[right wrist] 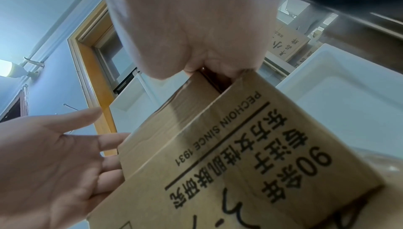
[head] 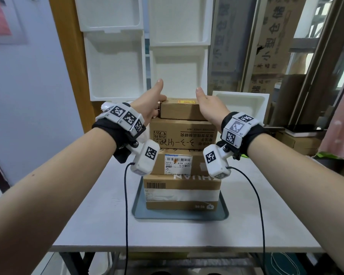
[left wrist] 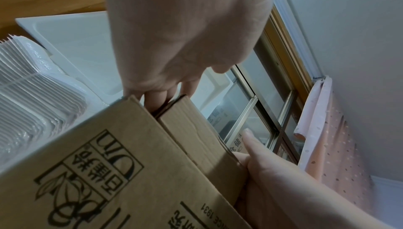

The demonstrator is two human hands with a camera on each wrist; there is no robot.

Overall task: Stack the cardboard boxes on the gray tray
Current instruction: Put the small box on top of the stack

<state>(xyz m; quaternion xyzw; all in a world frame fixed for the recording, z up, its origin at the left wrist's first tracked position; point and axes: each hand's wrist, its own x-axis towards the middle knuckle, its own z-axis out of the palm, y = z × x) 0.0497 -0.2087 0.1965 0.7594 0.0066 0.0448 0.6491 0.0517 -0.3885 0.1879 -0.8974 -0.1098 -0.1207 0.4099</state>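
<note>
Several cardboard boxes stand stacked on the gray tray (head: 140,212): a taped bottom box (head: 182,192), a labelled box (head: 179,163), a printed box (head: 185,133) and a small top box (head: 179,111). My left hand (head: 153,104) lies against the top box's left side, thumb raised; the right wrist view shows its fingers (right wrist: 109,139) straight and touching the cardboard. My right hand (head: 207,105) lies flat against the right side, thumb up. In the left wrist view the top box (left wrist: 196,132) sits between both hands above the printed box (left wrist: 109,163).
The tray sits mid-table on a white table (head: 87,205). White plastic bins (head: 115,62) are stacked close behind the boxes, with another bin (head: 240,104) at back right. More cartons (head: 298,141) stand to the right. Two black cables (head: 125,195) hang from my wrists.
</note>
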